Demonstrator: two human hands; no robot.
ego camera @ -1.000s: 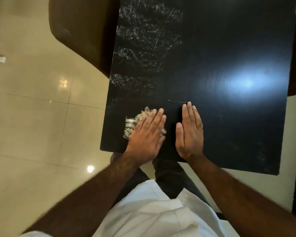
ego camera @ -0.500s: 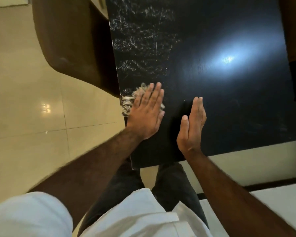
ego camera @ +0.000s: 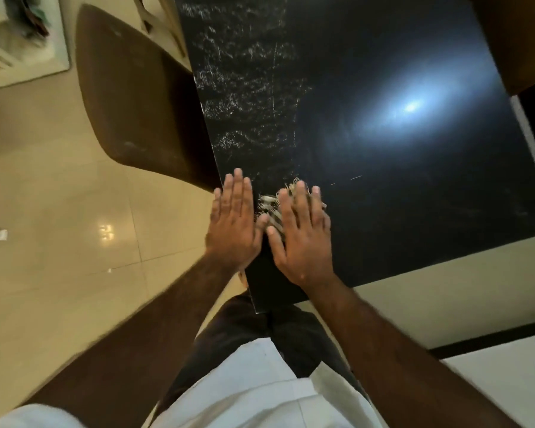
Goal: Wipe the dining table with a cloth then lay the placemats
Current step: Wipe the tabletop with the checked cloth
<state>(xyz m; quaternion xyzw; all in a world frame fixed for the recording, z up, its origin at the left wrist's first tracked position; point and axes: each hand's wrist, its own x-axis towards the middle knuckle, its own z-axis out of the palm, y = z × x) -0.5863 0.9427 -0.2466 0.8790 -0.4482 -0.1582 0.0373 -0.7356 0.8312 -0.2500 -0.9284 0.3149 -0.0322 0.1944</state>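
Item 1: black glossy rectangular worktop (ego camera: 383,211), with white dusty streaks (ego camera: 244,72) on its far left part and a lamp glare (ego camera: 411,106) towards the right.
Item 2: pale fringed striped cloth (ego camera: 269,208), lying on the worktop near its near left corner.
Item 3: right hand (ego camera: 303,239), fingers straight and spread, pressed flat on the cloth, gripping nothing.
Item 4: left hand (ego camera: 232,223), fingers straight, flat at the worktop's left edge just beside the cloth, holding nothing.
Item 5: brown moulded chair (ego camera: 136,97), left of the worktop, on the beige tiled floor (ego camera: 59,242).
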